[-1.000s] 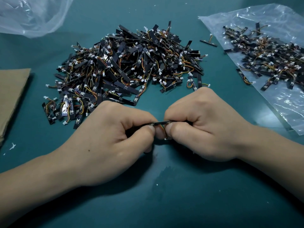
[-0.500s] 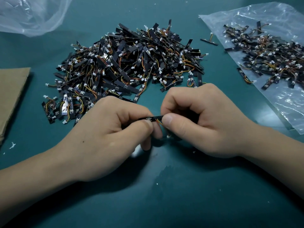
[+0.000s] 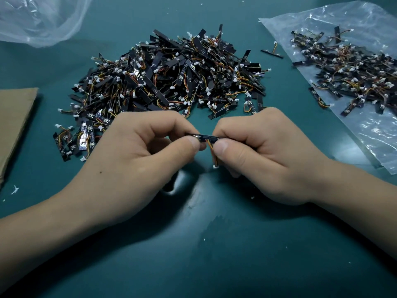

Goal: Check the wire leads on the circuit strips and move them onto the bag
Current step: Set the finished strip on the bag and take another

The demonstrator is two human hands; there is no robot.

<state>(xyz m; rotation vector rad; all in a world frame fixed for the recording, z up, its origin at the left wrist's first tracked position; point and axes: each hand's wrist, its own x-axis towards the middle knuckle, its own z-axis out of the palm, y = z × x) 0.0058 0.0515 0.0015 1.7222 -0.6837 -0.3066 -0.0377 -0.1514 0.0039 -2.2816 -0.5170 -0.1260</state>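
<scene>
Just in front of the heap of black strips (image 3: 171,76), I pinched one thin black circuit strip (image 3: 204,137) between left hand (image 3: 137,160) and right hand (image 3: 264,155), each clamped on an end. I judged it light and stiff, its orange wire lead (image 3: 211,151) fragile; the board edges seemed the safest hold.

The bench (image 3: 214,265) has a smooth teal top with a soft sheen. The bag (image 3: 365,136) is thin, crinkled, glossy clear plastic. The circuit strips (image 3: 163,82) look matt black, with plastic-coated wires. The cardboard (image 3: 12,117) is dull brown.
</scene>
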